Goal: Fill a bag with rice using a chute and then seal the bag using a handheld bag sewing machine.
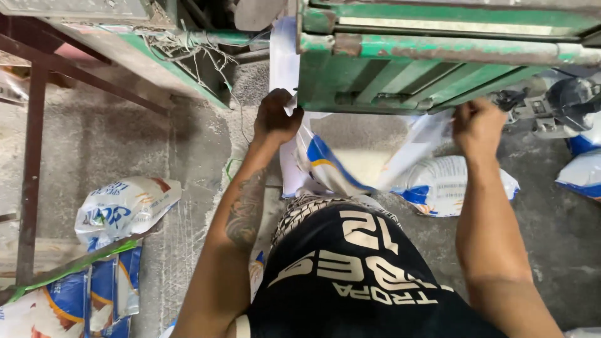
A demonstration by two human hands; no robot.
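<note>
The left hand (pixel 274 117) is closed tight on one edge of a big white plastic sack with blue and yellow marks (pixel 325 166), and the right hand (pixel 479 127) is closed tight on the other edge, so the mouth of the sack is pulled wide open between the two hands. Inside the sack, just below and between the grips, sits a pile of pale white grains (pixel 362 164) (it looks a bit like rice, but it is too small to tell). Right above both hands hangs a worn green metal chute with rusty spots (pixel 400 69), and its bottom lip is just over the open sack. The top of the sack on the left-hand side runs up behind the chute. Just below the right hand, a full white and blue sack (pixel 447 184) lies on its side on the dusty grey concrete floor (pixel 557 231). Well away from the left hand, down low on that side, more white and blue sacks (pixel 125 206) lie in a heap beside a thin brown metal frame (pixel 28 169). Past the right hand, near the edge, sits a small dark machine with a round part (pixel 566 106). The person's black shirt with pale letters (pixel 357 269) is close under the sack.
</note>
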